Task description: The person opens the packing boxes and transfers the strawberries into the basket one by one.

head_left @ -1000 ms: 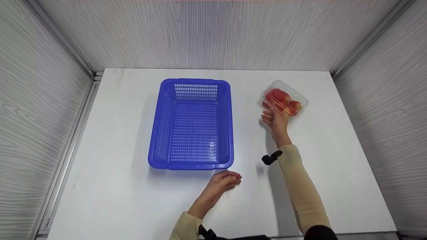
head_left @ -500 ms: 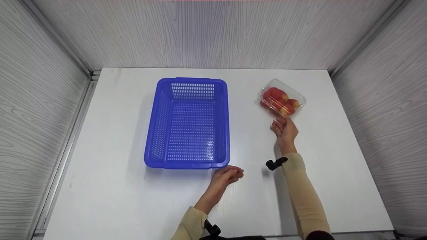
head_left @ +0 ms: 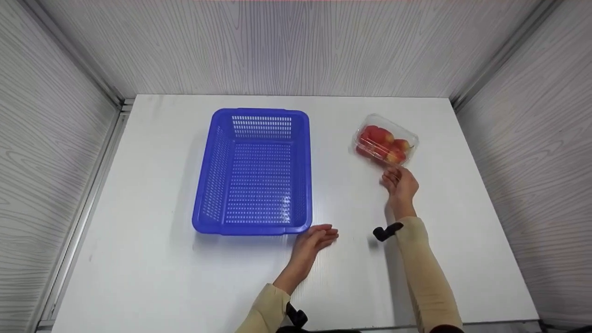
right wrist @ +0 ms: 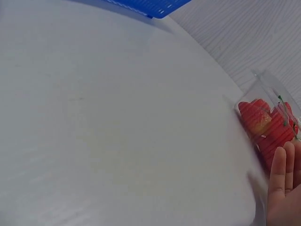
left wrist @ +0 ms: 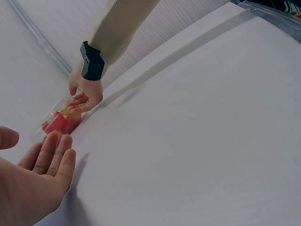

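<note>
The right hand (head_left: 401,184), fingers relaxed, is hovering just beside the clear fruit box (head_left: 385,144); gripping both long sides should keep it level.

Right wrist view: clear fruit box (right wrist: 270,127) blurred, cut by edge; blue basket (right wrist: 150,5) mostly out of frame.

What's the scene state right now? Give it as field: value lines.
left hand: open, resting on the table by the basket's near right corner
right hand: open, just short of the fruit box, holding nothing
fruit box: clear plastic, red fruit inside, lying on the table right of the basket
basket: blue, perforated, nothing in it
table: white
</note>
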Demonstrator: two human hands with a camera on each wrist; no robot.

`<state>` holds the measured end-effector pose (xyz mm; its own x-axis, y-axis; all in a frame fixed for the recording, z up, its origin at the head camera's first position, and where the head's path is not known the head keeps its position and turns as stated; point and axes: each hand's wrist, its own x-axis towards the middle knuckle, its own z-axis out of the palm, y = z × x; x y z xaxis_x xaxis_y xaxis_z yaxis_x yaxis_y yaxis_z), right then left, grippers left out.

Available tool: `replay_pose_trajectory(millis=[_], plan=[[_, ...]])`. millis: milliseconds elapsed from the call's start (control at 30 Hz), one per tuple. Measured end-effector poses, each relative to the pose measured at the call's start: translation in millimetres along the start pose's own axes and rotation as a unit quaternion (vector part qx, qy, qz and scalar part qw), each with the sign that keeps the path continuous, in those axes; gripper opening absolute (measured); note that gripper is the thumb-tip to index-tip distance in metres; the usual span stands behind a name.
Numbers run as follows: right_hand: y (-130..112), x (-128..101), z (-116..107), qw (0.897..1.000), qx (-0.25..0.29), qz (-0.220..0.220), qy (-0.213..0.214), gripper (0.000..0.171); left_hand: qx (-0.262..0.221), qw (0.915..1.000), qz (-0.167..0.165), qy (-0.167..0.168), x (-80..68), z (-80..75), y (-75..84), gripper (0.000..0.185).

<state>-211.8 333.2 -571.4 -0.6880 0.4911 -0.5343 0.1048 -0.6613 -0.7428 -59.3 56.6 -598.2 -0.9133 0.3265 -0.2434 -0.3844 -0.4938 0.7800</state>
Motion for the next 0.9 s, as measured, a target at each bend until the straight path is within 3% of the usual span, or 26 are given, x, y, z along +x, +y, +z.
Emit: replay_pose_trajectory(millis=[200,567,767,900], plan=[[2,-8,-8,1.000,-0.022,-0.006,-0.018,0.018,-0.001,0.9999,0.016,-0.006,7.7,1.5,1.5,0.041],[5,-29,-37,0.996,-0.063,-0.023,-0.060,0.020,-0.021,0.9977,0.063,-0.014,35.2,15.0,-8.9,0.040],[0,-45,-60,0.988,-0.098,-0.055,-0.104,0.021,-0.012,0.9954,0.094,-0.012,54.9,28.5,-17.2,0.038],[-5,-57,-71,0.981,-0.120,-0.080,-0.128,0.021,-0.005,0.9953,0.095,-0.019,67.0,36.4,-22.7,0.038]])
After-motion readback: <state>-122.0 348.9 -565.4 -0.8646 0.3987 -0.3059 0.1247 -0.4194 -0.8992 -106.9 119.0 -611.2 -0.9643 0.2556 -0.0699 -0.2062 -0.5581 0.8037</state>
